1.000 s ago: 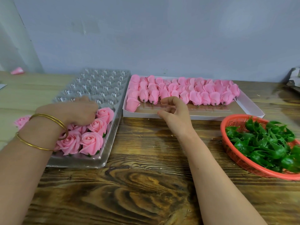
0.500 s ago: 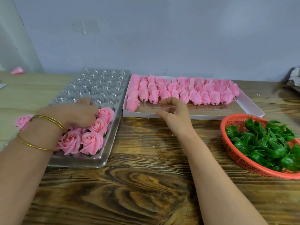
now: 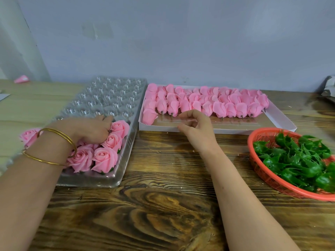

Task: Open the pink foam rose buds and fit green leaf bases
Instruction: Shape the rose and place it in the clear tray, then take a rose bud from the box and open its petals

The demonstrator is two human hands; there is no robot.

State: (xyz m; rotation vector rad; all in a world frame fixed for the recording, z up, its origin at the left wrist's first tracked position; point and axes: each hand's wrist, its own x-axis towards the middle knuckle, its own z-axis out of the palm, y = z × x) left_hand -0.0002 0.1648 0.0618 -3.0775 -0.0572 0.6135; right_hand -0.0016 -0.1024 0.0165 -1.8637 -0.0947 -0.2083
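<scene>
Buds first: the closed pink foam rose buds (image 3: 204, 104) lie in packed rows against the far wall of the white box (image 3: 282, 120), dark stubs pointing my way. Right hand (image 3: 197, 129) hovers over the box's near rim, just short of the front row. Its thumb and forefinger are loosely curled and apart, and I see nothing pinched between them.

Left hand (image 3: 90, 131) is left of the box, lying knuckles-up on the finished roses (image 3: 105, 158) in the clear cell tray (image 3: 112, 100) just beside the box's left wall. Its fingertips are buried among the blooms, so I cannot tell whether it grasps one or only presses. Gold bangles (image 3: 59, 140) on that wrist. Green leaf bases (image 3: 299, 160) are heaped in the red basket (image 3: 253, 140), right of the box and nearer to me, on the wooden table (image 3: 163, 205).

Judgement: the step in hand looks like picking the next bud.
- The rows overlap tightly, so a pinch at the front could drag a neighbour out or crease soft petals.
- Taking a bud by the petals rather than the stub could tear the foam.
- The left hand's weight may flatten seated roses or tip one out of its cell.
- The leaf points are tangled, so lifting one may pull several over the basket's rim.
</scene>
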